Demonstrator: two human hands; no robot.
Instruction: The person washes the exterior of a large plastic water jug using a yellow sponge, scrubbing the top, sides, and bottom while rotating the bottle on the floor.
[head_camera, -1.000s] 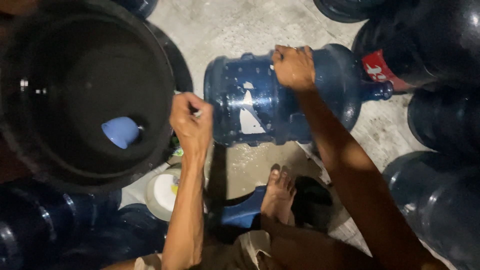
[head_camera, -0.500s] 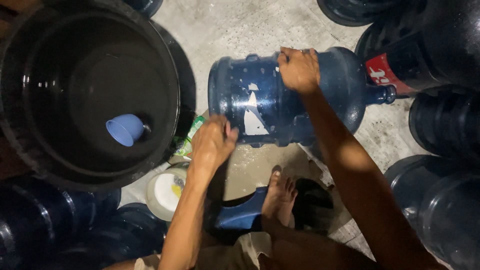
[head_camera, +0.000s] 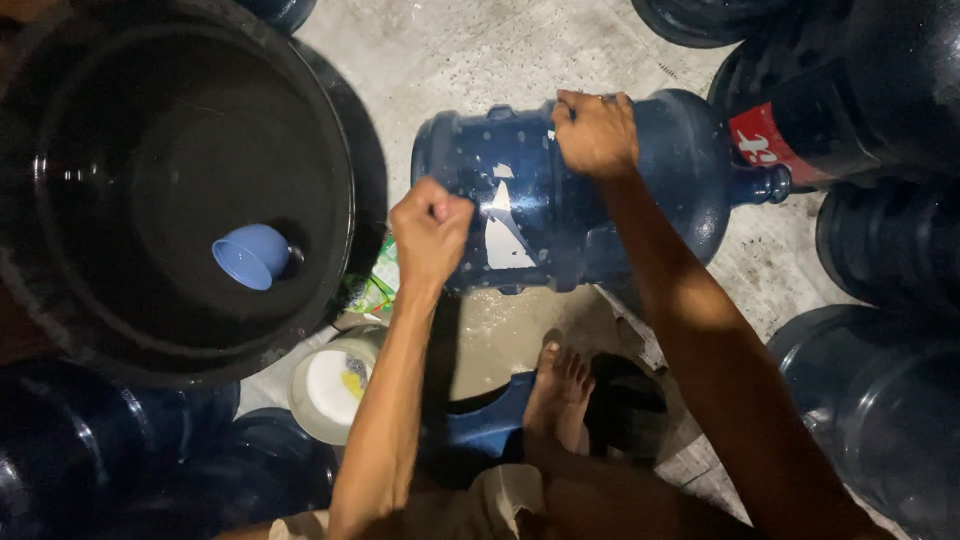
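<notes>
Left hand (head_camera: 430, 228) is curled into a fist, pressed against the near side of the jug (head_camera: 560, 205), which lies on its side on the floor (head_camera: 480, 50); whether anything is pinched inside the fist cannot be told. Below that hand, nearer the person, sit a white bowl (head_camera: 330, 385) and a bare foot (head_camera: 558, 390) resting by a blue stool (head_camera: 485, 425). Just left of the fist lies a green packet (head_camera: 370, 290), and further left stands a big black tub (head_camera: 170, 180) with a small blue cup (head_camera: 250, 255) inside. Right hand (head_camera: 595, 130) lies beyond, fingers bent over the jug's top edge, gripping it. Right of this hand the jug's neck (head_camera: 760, 185) points at a jug with a red label (head_camera: 765, 145). More dark jugs (head_camera: 880, 250) crowd around.
</notes>
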